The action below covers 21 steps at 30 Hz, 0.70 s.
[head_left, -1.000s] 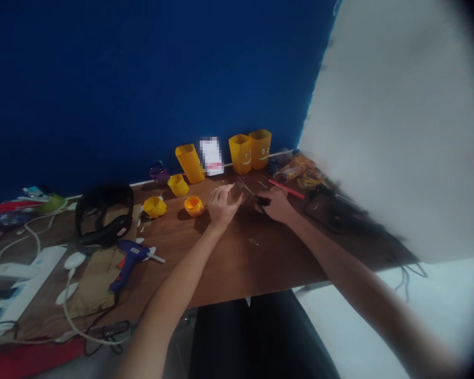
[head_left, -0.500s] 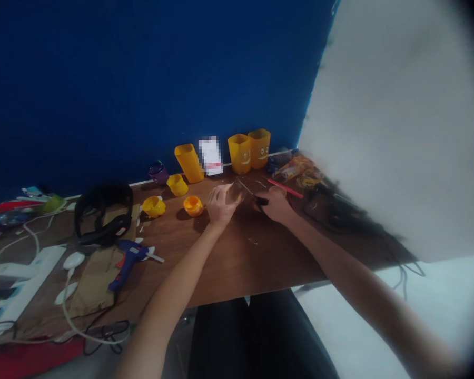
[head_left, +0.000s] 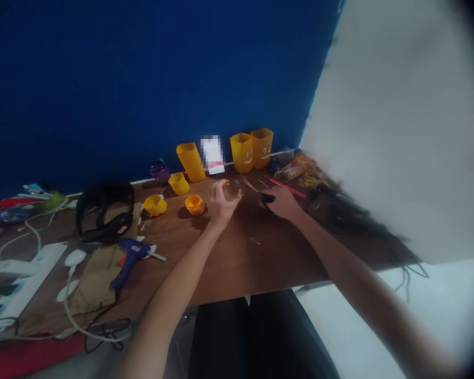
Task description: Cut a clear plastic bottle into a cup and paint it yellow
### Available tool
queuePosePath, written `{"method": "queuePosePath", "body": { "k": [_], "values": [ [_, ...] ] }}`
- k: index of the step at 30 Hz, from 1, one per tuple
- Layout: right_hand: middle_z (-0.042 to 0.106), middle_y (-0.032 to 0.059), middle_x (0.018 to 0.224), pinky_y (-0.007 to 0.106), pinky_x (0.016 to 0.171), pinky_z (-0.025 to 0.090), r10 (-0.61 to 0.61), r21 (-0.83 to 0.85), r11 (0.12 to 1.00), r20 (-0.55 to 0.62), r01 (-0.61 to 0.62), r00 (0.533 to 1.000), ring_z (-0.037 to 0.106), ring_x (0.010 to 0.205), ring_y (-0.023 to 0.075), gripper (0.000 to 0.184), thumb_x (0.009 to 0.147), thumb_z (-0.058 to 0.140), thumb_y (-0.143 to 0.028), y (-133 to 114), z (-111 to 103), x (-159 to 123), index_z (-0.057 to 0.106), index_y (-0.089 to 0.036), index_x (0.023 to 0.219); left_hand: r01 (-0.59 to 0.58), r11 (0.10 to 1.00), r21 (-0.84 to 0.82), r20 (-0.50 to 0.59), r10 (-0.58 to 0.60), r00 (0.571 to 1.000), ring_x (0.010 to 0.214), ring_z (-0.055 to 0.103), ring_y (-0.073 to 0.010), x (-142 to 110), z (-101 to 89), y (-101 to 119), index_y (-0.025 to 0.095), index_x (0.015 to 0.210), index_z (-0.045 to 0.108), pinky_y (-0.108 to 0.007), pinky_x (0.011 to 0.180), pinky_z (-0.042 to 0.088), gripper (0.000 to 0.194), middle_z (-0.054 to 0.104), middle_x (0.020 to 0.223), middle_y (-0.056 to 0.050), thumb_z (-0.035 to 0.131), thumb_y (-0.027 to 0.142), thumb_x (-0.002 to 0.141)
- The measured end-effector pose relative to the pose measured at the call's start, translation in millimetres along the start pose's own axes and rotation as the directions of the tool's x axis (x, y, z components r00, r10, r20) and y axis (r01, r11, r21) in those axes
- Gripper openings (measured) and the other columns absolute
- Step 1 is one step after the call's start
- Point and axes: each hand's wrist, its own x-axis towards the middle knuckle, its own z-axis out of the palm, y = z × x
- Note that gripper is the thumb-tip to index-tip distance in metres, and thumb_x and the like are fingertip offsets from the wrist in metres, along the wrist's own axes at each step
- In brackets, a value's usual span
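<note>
In my left hand (head_left: 221,202) is a clear, round piece of plastic (head_left: 233,190), like the cut end of a bottle, with the fingers closed around its side. My right hand (head_left: 283,201) is wrapped round the dark handles of a pair of scissors (head_left: 253,186). Their blades point up and left, just right of the clear piece and apart from it. Left of my left hand stands a small orange-yellow cup (head_left: 195,205). A red stick (head_left: 287,188) lies on the table beyond my right hand. A small clear scrap (head_left: 255,241) lies nearer to me.
Yellow smiling holders (head_left: 262,150) and a taller yellow container (head_left: 191,162) stand along the blue wall. Left lie a blue glue gun (head_left: 129,259), black headphones (head_left: 105,216) and a white power strip (head_left: 33,284) with cables. Bags and dark clutter (head_left: 342,210) crowd the right side.
The scissors have drawn back to the right from the clear plastic piece with my right hand. My left hand has turned the piece so its round opening shows more.
</note>
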Motion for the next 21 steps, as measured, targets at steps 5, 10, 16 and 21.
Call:
{"method": "queuePosePath", "body": {
  "k": [5, 10, 16, 21],
  "values": [
    [0.074, 0.0047, 0.077, 0.030, 0.073, 0.044, -0.013, -0.032, 0.999, 0.047, 0.014, 0.999, 0.064, 0.073, 0.0181, 0.019, 0.075, 0.064, -0.023, 3.8, -3.0, 0.3, 0.079, -0.023, 0.087, -0.003, 1.000, 0.016, 0.018, 0.003, 1.000, 0.093, 0.064, -0.0239, 0.6, -0.4, 0.2, 0.021, 0.113, 0.053, -0.039, 0.085, 0.051, 0.048, 0.065, 0.096, -0.007, 0.076, 0.041, 0.075],
    [0.074, 0.0053, 0.077, 0.029, 0.071, 0.044, -0.015, -0.029, 0.999, 0.073, 0.017, 0.997, 0.064, 0.072, 0.0175, 0.022, 0.076, 0.064, -0.023, 6.7, -3.7, 0.6, 0.079, -0.022, 0.091, -0.005, 1.000, 0.019, 0.028, 0.004, 1.000, 0.091, 0.065, -0.0240, 1.7, -0.3, 0.3, 0.021, 0.111, 0.053, -0.039, 0.084, 0.050, 0.050, 0.065, 0.095, -0.006, 0.078, 0.038, 0.072],
    [0.071, 0.0068, 0.074, 0.029, 0.068, 0.041, 0.020, -0.106, 0.994, 0.060, -0.014, 0.998, 0.060, 0.069, 0.0173, 0.024, 0.077, 0.065, -0.028, 4.4, -2.8, 0.1, 0.079, -0.020, 0.095, 0.019, 1.000, 0.007, 0.046, -0.019, 0.999, 0.092, 0.064, -0.0237, 2.0, -1.5, -0.6, 0.021, 0.111, 0.053, -0.038, 0.085, 0.049, 0.053, 0.065, 0.095, -0.006, 0.080, 0.037, 0.068],
    [0.070, 0.0051, 0.072, 0.027, 0.068, 0.040, -0.013, -0.136, 0.990, 0.082, 0.024, 0.997, 0.059, 0.067, 0.0155, 0.022, 0.081, 0.058, -0.024, -1.9, -4.3, 0.1, 0.078, -0.021, 0.090, 0.038, 0.998, -0.041, 0.036, -0.036, 0.999, 0.089, 0.063, -0.0224, 2.8, -0.8, -2.2, 0.020, 0.112, 0.052, -0.037, 0.084, 0.049, 0.055, 0.064, 0.094, -0.005, 0.079, 0.039, 0.068]
  ]
}}
